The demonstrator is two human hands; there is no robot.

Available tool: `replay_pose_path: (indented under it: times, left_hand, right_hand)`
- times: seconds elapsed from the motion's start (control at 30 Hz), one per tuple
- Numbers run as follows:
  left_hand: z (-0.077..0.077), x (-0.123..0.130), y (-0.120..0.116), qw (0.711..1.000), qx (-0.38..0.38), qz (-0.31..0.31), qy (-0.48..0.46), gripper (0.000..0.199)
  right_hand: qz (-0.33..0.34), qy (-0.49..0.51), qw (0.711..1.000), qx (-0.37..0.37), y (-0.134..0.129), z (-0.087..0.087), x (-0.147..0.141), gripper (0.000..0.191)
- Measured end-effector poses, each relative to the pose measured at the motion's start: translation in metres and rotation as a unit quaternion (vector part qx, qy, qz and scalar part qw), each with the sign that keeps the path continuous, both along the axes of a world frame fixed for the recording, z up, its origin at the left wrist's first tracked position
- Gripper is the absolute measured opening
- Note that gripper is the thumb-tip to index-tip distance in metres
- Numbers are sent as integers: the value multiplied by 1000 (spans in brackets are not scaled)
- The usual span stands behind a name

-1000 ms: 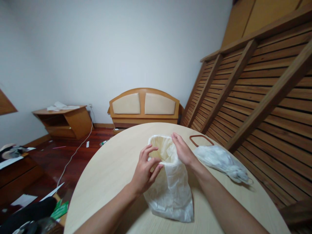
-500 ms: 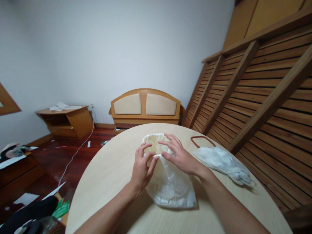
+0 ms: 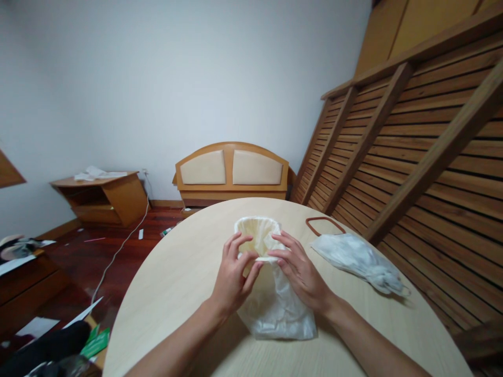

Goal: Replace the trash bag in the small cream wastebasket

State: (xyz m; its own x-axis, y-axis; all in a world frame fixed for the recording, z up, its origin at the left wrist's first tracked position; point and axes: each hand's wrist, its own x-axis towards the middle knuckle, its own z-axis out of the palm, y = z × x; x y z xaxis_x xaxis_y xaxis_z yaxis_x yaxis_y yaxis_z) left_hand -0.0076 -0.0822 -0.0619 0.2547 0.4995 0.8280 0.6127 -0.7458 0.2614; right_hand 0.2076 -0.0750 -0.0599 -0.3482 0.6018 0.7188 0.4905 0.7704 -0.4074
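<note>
A thin white plastic bag [image 3: 285,309] is draped over the rim of a pale yellowish container [image 3: 255,233], its loose end hanging down the near side to the table. My left hand [image 3: 234,267] pinches the bag at the near left of the rim, thumb outside and fingers curled over the edge. On the near right, my right hand [image 3: 301,267] grips the bag's folded edge, fingers bent over the rim. Most of the container's outside is hidden by the bag and my hands.
The round pale wooden table [image 3: 168,293] bears a brown ring-shaped frame [image 3: 314,229] and a knotted translucent bag [image 3: 353,256] at right. Slatted wooden panels [image 3: 416,173] lean along the right side. Beyond stand a headboard [image 3: 230,157] and a low cabinet [image 3: 126,199].
My right hand has moved from the top right of the rim down to its near right side and now grips the bag there. The rim has shifted slightly right; my left hand keeps its pinch.
</note>
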Motion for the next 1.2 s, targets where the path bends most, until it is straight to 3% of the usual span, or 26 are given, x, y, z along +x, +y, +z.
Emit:
replay_pose_path:
  times: [0.27,0.47,0.77,1.0,1.2]
  left_hand:
    - [3,6,-9,999,34,-20,37,29]
    - [5,8,-10,998,46,-28,23,10]
    - [6,1,-9,998,37,-48,27,11]
    - [4,0,-6,998,22,-59,23,13]
    - [3,0,-5,998,33,-47,26,13]
  right_hand:
    - [-10,-5,997,71,-11,-7,4,27]
    - [-10,2,996,93,-12,-8,6,30]
    - [3,8,993,122,-7,-8,13,33]
    - [16,-35,983,180,-8,-7,17,54]
    - [-26,-41,979,200,-8,-8,15,43]
